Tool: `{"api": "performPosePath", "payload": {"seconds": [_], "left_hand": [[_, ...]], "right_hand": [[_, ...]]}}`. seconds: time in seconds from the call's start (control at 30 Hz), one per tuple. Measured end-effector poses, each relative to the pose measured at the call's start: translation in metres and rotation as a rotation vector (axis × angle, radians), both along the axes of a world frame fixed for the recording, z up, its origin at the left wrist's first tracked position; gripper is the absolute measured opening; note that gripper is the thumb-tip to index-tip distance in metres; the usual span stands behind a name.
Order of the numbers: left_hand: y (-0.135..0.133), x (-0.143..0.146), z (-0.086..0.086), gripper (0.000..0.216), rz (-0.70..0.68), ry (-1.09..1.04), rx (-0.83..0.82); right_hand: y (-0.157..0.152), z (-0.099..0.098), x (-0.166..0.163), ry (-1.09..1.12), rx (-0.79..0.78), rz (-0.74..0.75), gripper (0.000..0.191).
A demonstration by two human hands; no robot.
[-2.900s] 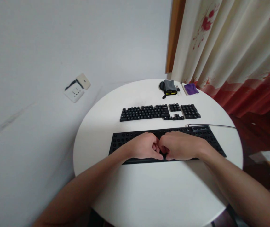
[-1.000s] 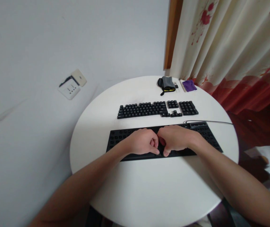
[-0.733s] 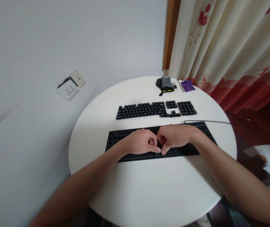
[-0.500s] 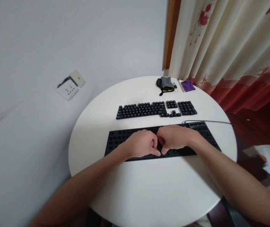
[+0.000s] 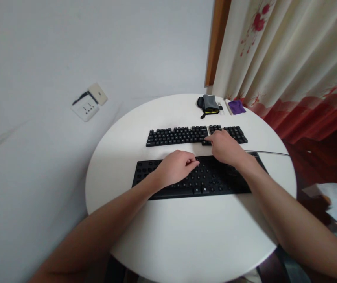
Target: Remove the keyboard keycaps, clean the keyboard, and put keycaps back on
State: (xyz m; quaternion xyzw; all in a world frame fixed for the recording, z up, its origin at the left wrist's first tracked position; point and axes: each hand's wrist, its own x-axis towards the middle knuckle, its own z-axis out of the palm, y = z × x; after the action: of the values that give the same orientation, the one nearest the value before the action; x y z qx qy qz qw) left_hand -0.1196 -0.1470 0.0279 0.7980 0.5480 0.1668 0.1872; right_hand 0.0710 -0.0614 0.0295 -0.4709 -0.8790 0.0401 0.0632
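We locate the black rectangular keyboard base (image 5: 205, 177) on the round white worktop (image 5: 192, 230), its long side toward us. Small raised key posts show across its uncovered part. We find the black plastic keycaps (image 5: 177, 136) behind the base, well clear of it, laid out in keyboard order: a long main block at the left, smaller blocks at the right.

We hold the left hand (image 5: 176, 168) over the middle of the base. Its grip is narrow, fingers curled and thumb near the forefinger; we cannot tell whether anything is pinched there.

We hold the right hand (image 5: 225, 147) at the keycaps, forefinger pointing left at the right end of the main block. The hand covers part of the smaller blocks. We cannot tell the width of this grip or whether the fingertip makes contact.

At the rear of the worktop we note a grey and black fabric pouch (image 5: 210, 104) and, to its right, a purple cloth (image 5: 236, 107).
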Motion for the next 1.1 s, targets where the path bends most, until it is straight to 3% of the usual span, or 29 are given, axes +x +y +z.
{"api": "performPosePath", "payload": {"seconds": [0.33, 0.7, 0.9, 1.1], "left_hand": [[0.006, -0.002, -0.001, 0.030, 0.077, -0.003, 0.082], [0.016, -0.011, -0.017, 0.019, 0.109, 0.099, 0.233], [0.022, -0.012, -0.026, 0.023, 0.078, 0.158, 0.335], [0.026, -0.014, -0.036, 0.037, -0.009, 0.128, 0.327]], "right_hand": [[-0.020, -0.006, -0.016, -0.126, 0.019, -0.039, 0.038], [-0.035, -0.009, -0.025, -0.069, -0.027, 0.094, 0.029], [-0.023, -0.008, -0.022, 0.064, 0.001, 0.035, 0.027], [-0.007, -0.013, -0.018, 0.126, -0.022, -0.045, 0.026]]}}
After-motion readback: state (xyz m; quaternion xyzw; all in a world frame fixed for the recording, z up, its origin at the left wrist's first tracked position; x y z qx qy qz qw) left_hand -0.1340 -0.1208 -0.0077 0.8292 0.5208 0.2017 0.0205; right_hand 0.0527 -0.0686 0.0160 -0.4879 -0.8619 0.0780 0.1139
